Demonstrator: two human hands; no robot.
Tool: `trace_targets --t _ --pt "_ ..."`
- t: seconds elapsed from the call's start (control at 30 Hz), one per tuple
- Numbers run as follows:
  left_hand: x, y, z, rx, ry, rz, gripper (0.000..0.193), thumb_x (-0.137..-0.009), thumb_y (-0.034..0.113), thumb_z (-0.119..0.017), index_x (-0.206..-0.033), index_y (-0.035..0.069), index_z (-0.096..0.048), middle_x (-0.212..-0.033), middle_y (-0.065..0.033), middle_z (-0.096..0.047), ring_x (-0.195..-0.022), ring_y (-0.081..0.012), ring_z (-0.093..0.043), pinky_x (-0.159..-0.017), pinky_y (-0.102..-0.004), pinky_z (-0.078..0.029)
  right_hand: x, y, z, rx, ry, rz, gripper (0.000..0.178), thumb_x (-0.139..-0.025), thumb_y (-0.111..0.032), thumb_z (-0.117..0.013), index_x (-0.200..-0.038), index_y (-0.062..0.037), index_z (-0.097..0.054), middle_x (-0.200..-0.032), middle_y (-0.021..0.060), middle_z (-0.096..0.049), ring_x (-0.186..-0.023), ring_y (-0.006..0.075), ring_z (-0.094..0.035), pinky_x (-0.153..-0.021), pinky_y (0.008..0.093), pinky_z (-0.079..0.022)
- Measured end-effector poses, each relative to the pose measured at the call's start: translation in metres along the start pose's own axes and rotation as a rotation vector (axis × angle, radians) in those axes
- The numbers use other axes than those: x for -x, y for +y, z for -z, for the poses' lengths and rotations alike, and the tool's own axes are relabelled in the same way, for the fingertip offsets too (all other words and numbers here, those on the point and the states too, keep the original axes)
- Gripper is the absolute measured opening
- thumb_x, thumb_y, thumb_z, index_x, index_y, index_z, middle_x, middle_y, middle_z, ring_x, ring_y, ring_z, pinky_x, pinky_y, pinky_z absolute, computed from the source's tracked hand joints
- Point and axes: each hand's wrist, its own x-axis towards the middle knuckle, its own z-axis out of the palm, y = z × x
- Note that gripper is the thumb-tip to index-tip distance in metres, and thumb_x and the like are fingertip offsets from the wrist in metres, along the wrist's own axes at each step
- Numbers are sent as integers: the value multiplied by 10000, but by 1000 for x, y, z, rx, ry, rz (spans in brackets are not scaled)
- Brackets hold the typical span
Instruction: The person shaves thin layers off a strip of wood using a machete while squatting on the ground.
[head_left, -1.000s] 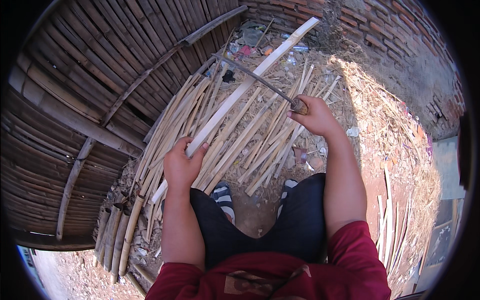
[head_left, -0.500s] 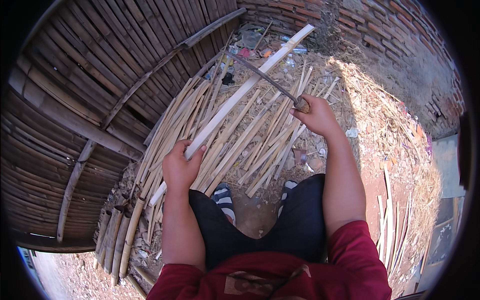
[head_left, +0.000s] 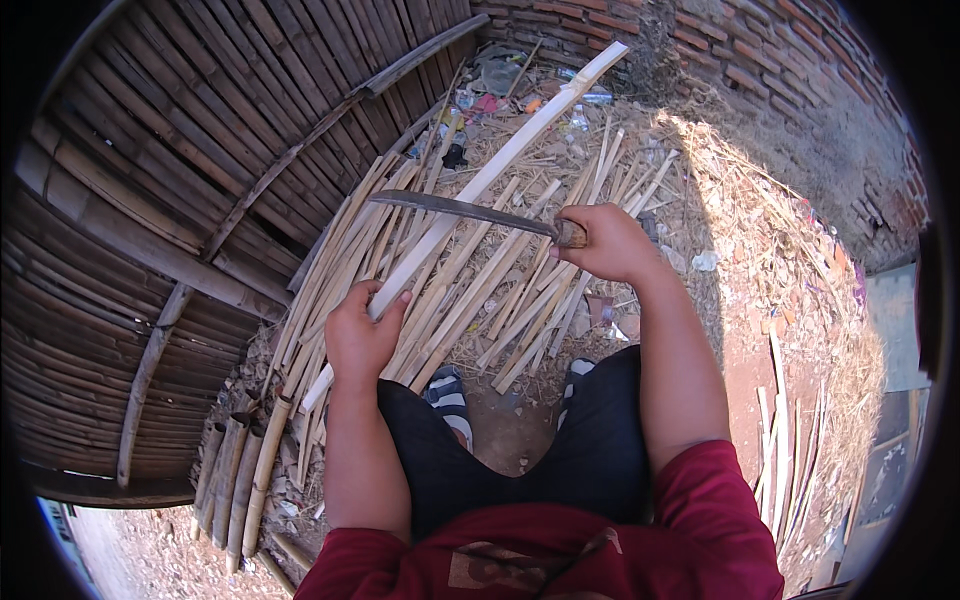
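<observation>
Over scattered bamboo strips (head_left: 340, 262), I see left hand (head_left: 365, 327) gripping a pale bamboo slat (head_left: 490, 178), right hand (head_left: 605, 243) clasping a machete (head_left: 500, 217), blade crossing the slat; contact unclear.

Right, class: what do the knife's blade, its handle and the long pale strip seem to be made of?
Blade: probably steel, dull, judging by its thin, dark grey look.
Handle: likely worn wood, given its mottled brown; finish unclear.
Strip: perhaps split bamboo, bare and smooth; a node-like ridge shows near its far end.
</observation>
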Motion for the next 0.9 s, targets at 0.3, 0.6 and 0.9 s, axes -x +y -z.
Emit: trace_targets --t 0.3,0.6,0.9 --pt "0 5 -4 32 -34 2 471 -846 465 -883 -1107 84 -792 -744 -171 -741 -728 -358 -761 -682 -440 -586 3 44 13 -69 306 -210 430 -888 -342 -850 -1214 -79 -750 -1007 196 -777 -968 401 -750 -874 479 -570" --pt "1 8 -1 16 -59 36 478 -839 419 -907 -1095 35 -784 -773 -193 -733 -720 -322 -735 -703 -418 -559 -3 -32 -16 100 -87 108 412 -851 -330 -871 -1128 -53 -742 -884 218 -736 -893 440 -720 -784 500 -557" --pt "-1 12 9 -7 -72 78 474 -839 393 -915 -1108 26 -783 -771 -180 -739 -708 -288 -736 -692 -389 -561 -2 34 14 -56 276 -262 387 -884 -349 -839 -1146 -77 -754 -1000 208 -770 -976 432 -737 -842 491 -576"
